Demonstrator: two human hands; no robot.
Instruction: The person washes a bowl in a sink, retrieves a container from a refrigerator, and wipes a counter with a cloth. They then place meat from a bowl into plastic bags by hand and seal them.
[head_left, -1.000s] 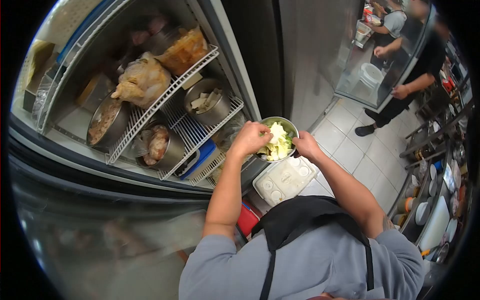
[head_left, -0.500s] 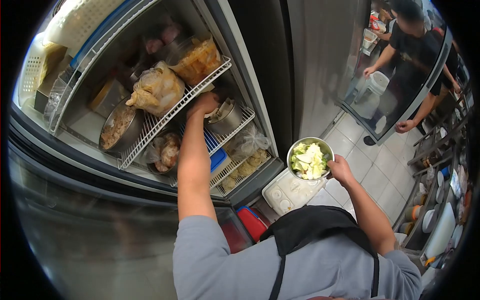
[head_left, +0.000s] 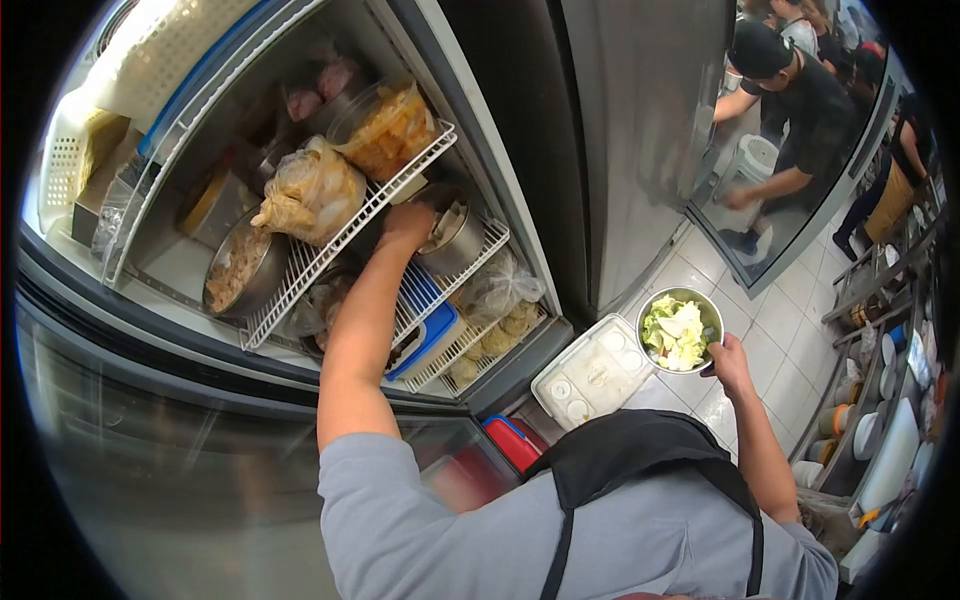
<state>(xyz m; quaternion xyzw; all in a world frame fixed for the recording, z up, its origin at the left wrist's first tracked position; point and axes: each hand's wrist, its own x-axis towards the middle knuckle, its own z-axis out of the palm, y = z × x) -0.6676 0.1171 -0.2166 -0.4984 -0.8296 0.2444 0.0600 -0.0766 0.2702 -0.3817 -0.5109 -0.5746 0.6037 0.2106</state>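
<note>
My right hand [head_left: 731, 362] grips the rim of a round metal bowl [head_left: 716, 311], holding it over the floor. Chopped pale green leaves [head_left: 678, 334] fill the bowl. My left hand [head_left: 407, 226] reaches into the fridge beneath the upper wire shelf [head_left: 392, 198]. It is at the left side of a metal pot [head_left: 462, 248] that contains pale flat pieces. The fingers of this hand are hidden in shadow, and I cannot tell whether they hold the pot. A blue-lidded container [head_left: 437, 328] sits on a lower level, below the wrist.
On the upper shelf are a bagged yellowish item [head_left: 315, 192], a clear tub of orange food [head_left: 388, 135] and a metal pan [head_left: 243, 270]. A white lidded box [head_left: 590, 372] stands by the fridge. At right, a person [head_left: 790, 120] appears behind a glass door [head_left: 790, 230], near crowded shelving [head_left: 870, 400].
My right hand has carried the bowl to the right. My left hand stays beside the pot, lying slightly lower in view. The person behind the glass has bent down.
</note>
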